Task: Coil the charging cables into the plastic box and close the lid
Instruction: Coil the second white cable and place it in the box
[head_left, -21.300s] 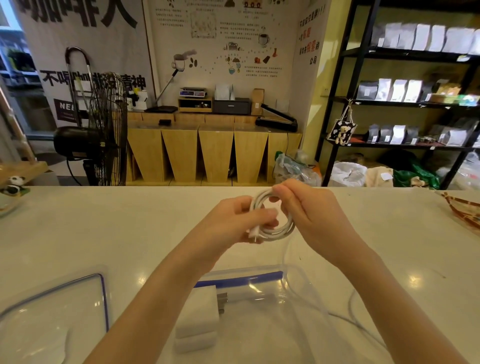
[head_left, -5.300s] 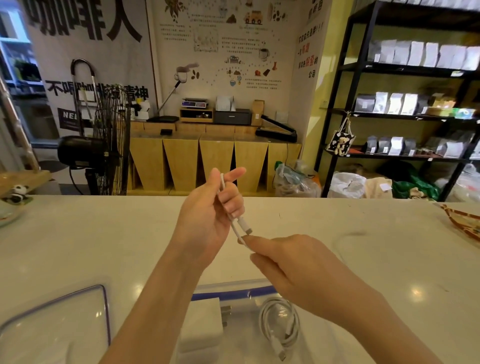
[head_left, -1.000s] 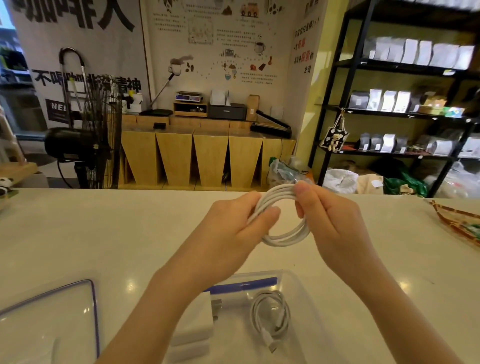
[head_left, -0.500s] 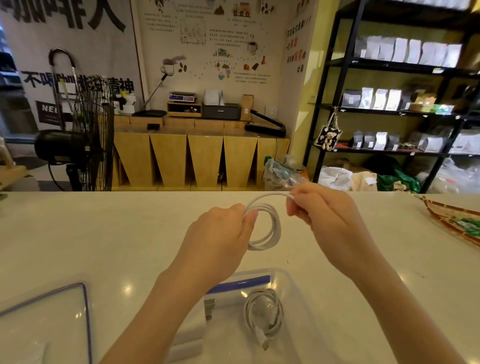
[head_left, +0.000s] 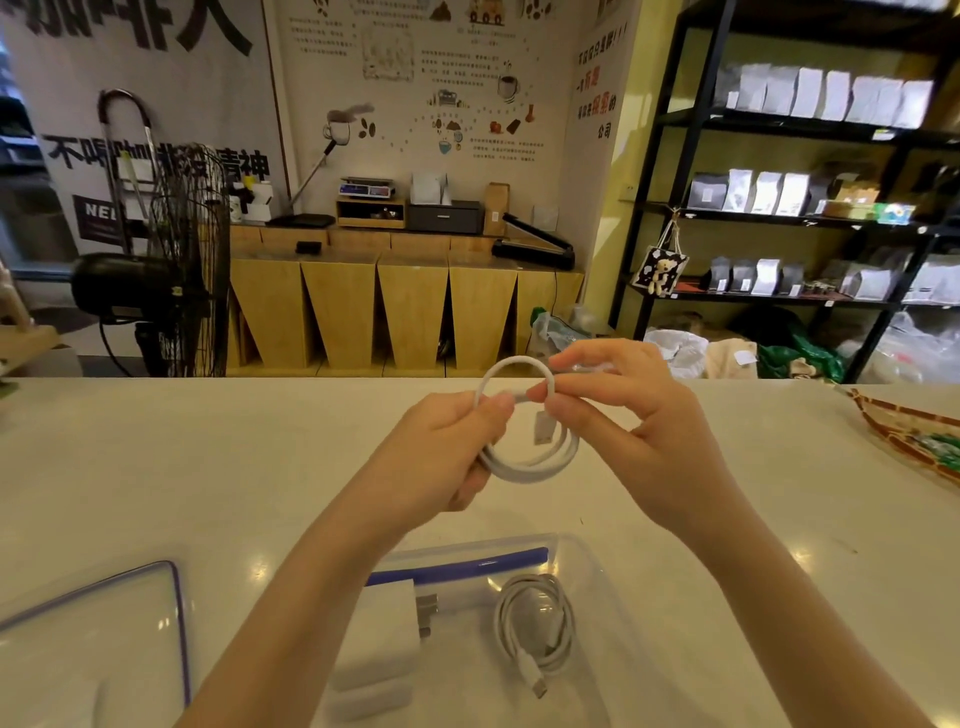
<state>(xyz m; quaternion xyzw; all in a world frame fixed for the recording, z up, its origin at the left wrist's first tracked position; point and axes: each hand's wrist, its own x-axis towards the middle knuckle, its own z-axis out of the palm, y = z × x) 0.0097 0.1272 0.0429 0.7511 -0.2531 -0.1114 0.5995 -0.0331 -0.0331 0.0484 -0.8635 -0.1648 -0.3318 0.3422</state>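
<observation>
I'm seeing my left hand (head_left: 441, 447) gripping a coiled white cable (head_left: 524, 457) above the counter (head_left: 208, 467), my right hand (head_left: 634, 421) pinching its plug end. Below, another coiled cable (head_left: 537, 629) is lying in the open plastic box (head_left: 597, 566), the lid (head_left: 88, 649) resting left.

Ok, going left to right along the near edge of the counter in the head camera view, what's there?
Clear lid with the purple rim → white charger plug → coiled white cable; the plug and cable both lie in the clear plastic box.
</observation>
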